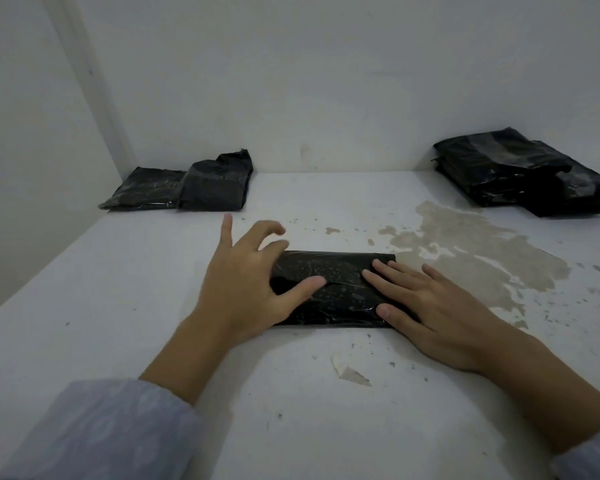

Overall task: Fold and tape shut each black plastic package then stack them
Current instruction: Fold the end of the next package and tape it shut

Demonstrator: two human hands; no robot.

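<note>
Package (329,287), black, folded: under my flat right fingers (392,282); left fingers (257,237) loosely spread, gripping nothing. Beyond my fingers: left pile (184,187), right pile (523,171); which is finished, unclear.

L hand (243,282) reaches in from 7 o'clock, fingers spread and lifted, thumb pointing to 3. R hand (430,306) comes from 4 o'clock, palm down, fingers straight and flat, aimed at 10. Both forearms bare, sleeves pushed back.

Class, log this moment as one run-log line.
step: pressing fold | left hand: on package | right hand: flat on package | stacks: back left, back right
</note>
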